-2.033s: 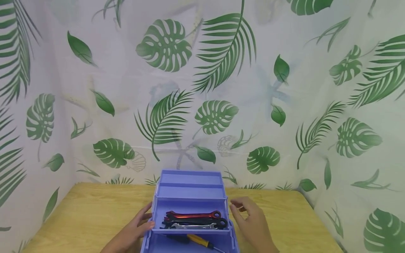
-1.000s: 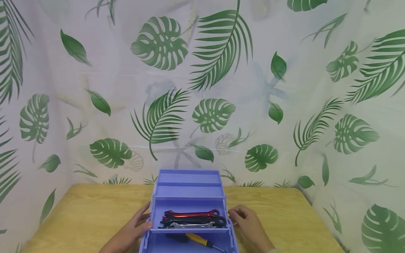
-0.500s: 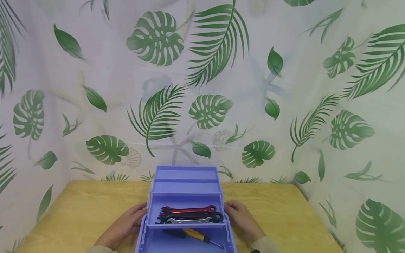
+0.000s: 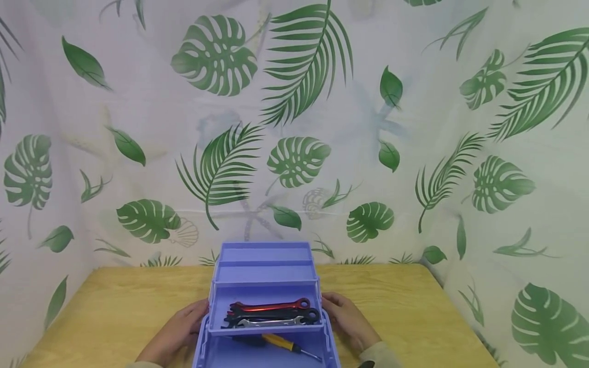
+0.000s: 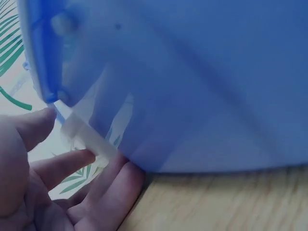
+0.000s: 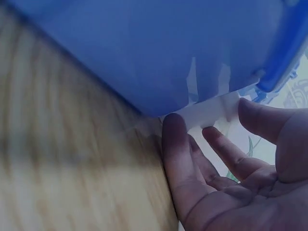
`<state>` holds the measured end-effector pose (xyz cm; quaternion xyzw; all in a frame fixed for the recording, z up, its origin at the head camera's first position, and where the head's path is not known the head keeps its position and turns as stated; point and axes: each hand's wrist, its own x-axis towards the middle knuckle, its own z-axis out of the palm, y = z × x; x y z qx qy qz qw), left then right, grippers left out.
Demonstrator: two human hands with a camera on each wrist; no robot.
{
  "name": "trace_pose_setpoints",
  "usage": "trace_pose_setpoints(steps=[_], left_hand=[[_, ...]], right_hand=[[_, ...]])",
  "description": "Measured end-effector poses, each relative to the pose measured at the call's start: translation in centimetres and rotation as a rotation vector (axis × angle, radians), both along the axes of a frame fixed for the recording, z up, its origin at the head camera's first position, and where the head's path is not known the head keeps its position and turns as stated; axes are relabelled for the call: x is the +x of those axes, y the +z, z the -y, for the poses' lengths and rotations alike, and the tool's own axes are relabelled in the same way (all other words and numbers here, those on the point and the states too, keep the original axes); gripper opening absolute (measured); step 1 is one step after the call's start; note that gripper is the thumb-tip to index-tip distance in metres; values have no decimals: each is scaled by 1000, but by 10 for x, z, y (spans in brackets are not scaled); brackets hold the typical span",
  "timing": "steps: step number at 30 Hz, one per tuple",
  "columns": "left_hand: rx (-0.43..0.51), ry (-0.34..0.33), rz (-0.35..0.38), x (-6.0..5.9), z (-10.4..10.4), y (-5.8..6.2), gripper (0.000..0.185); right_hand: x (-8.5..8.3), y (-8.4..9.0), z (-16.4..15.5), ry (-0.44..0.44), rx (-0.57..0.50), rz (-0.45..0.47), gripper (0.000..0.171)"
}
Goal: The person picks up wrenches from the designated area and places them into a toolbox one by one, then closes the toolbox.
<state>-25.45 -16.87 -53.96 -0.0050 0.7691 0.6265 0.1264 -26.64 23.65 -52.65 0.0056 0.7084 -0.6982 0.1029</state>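
A blue plastic toolbox (image 4: 267,273) stands with its tiered trays spread. Its middle tray holds a red wrench (image 4: 273,306), dark wrenches (image 4: 276,316) and a silver wrench (image 4: 271,323). Lower down lies a screwdriver (image 4: 280,342) with a yellow and black handle. My left hand (image 4: 179,327) holds the toolbox's left side, and my right hand (image 4: 349,322) holds its right side. In both wrist views, bent fingers and thumb are around a whitish edge (image 5: 94,139) at the rear of the box. Exact contact at each fingertip is blurred.
The box rests on a wood-grain table (image 4: 138,291). Behind and at both sides hangs a white curtain (image 4: 276,220) with green leaf prints, close to the table's back edge.
My right hand has come in from beside the box to its right side. My left hand has slid back along the left side, its thumb off the tray rim. The view has shifted slightly.
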Motion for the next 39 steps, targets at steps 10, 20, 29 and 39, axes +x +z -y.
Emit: trace_pose_setpoints(steps=[10,20,29,39], left_hand=[[42,94,18,-1,-7,2,69],[59,82,14,2,-4,3,68],[100,48,-26,2,-3,4,66],[-26,128,-103,3,-7,11,57]], right_hand=[[-2,-3,-5,20,1,29,48],[-1,0,-3,8,64,-1,39],[-2,-1,-2,-86,158,-55,35],[-4,-3,1,-104,218,-188,32]])
